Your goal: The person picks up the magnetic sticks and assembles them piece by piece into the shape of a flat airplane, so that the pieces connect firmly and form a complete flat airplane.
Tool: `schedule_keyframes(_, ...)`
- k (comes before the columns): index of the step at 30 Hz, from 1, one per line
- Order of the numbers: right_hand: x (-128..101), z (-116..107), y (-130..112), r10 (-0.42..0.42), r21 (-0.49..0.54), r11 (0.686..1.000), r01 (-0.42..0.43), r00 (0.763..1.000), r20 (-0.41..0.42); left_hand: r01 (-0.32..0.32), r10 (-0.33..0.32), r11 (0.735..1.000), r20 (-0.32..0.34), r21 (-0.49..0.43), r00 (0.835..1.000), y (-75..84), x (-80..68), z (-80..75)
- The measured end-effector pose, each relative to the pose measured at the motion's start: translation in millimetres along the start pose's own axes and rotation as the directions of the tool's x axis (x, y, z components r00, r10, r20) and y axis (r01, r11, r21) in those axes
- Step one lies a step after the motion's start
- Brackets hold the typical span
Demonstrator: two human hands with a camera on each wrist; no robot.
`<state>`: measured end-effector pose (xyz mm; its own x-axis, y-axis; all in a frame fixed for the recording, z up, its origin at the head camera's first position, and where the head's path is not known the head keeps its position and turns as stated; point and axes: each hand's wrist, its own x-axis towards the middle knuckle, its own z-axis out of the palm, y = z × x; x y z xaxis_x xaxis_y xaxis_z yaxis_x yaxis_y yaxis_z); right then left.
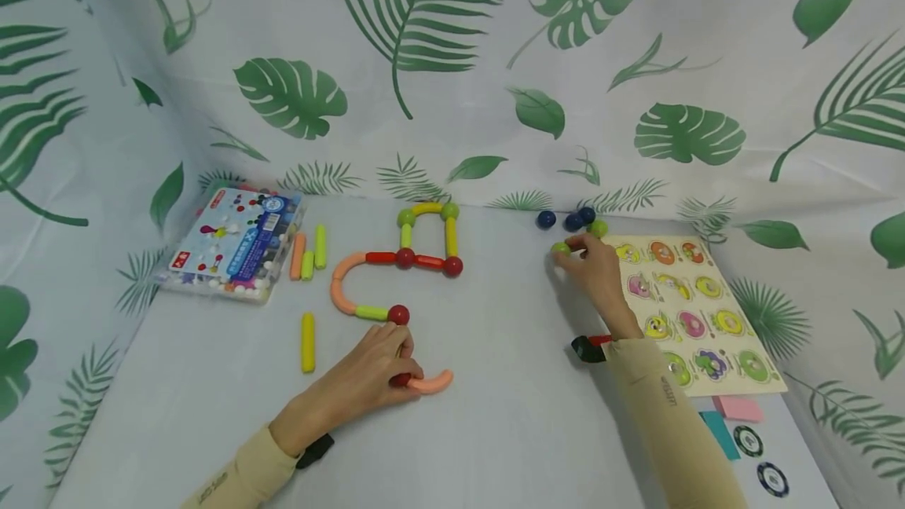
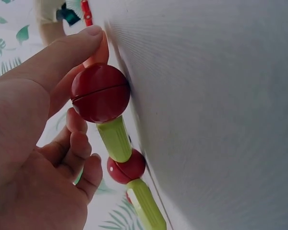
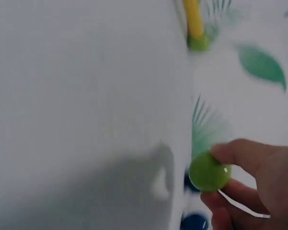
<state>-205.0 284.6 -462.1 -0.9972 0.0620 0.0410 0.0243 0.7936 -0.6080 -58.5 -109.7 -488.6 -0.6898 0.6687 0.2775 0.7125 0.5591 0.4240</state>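
Pinching a green ball point(image 1: 561, 248) at the desk's point(image 1: 509, 415) far side, the right hand point(image 1: 597, 269) sits beside the puzzle board point(image 1: 714, 336). Left hand point(image 1: 368, 379) curls round a red ball point(image 1: 400, 379) joined to a curved orange stick point(image 1: 433, 383), near the front.

— On the pale tabletop point(image 1: 495, 415)?
— Stick-and-ball figure point(image 1: 410, 258), boxed toy set point(image 1: 233, 242) at left, loose sticks point(image 1: 309, 258) beside it. Dark blue balls point(image 1: 566, 220) at rear, fruit puzzle board point(image 1: 689, 305) at right, two round chips point(image 1: 760, 458) near front.

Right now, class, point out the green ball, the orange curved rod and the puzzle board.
green ball point(image 3: 209, 171), right wrist view, its front.
orange curved rod point(image 1: 433, 384), head view, mid-curve.
puzzle board point(image 1: 735, 387), head view, bare lower edge.
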Motion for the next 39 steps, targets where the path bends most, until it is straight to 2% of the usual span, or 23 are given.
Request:
schedule_keyframes(2,-13,8,-13,-0.080,0.021,0.997,0.078,0.993,0.086,-0.007,0.007,1.000,-0.009,0.008,1.000,-0.9,0.9,-0.8)
schedule_keyframes(5,-36,25,-32,-0.201,0.083,0.979,0.187,0.954,0.222,-0.002,0.003,1.000,-0.013,0.012,1.000,-1.1,1.7,-2.2)
schedule_keyframes(8,-61,42,-48,-0.309,0.166,0.949,0.267,0.886,0.346,0.000,0.000,1.000,-0.017,0.009,1.000,-1.1,2.3,-2.7)
schedule_keyframes(12,-86,59,-62,-0.413,0.274,0.908,0.317,0.785,0.461,-0.001,0.001,1.000,-0.027,0.004,1.000,-1.8,2.7,-2.3)
schedule_keyframes(15,-96,68,-67,-0.459,0.325,0.886,0.332,0.733,0.503,-0.001,0.001,1.000,-0.032,0.001,0.999,-2.5,2.9,-1.9)
schedule_keyframes(17,-101,71,-69,-0.476,0.351,0.876,0.331,0.711,0.517,-0.001,0.001,1.000,-0.032,0.001,0.999,-2.8,3.1,-1.8)
schedule_keyframes(20,-105,75,-70,-0.482,0.368,0.872,0.323,0.703,0.524,-0.001,0.001,1.000,-0.027,-0.001,1.000,-2.9,3.4,-1.3)
schedule_keyframes(25,-107,76,-69,-0.471,0.362,0.877,0.315,0.710,0.523,0.010,-0.010,1.000,-0.014,-0.009,1.000,-2.5,3.8,-1.7)
schedule_keyframes(34,-109,76,-69,-0.485,0.377,0.869,0.320,0.702,0.522,0.007,-0.007,1.000,-0.017,-0.016,1.000,-1.3,2.5,-0.8)
schedule_keyframes(39,-110,76,-68,-0.474,0.373,0.875,0.308,0.701,0.533,0.067,-0.068,0.997,-0.025,-0.042,0.997,-5.8,-1.2,-11.7)
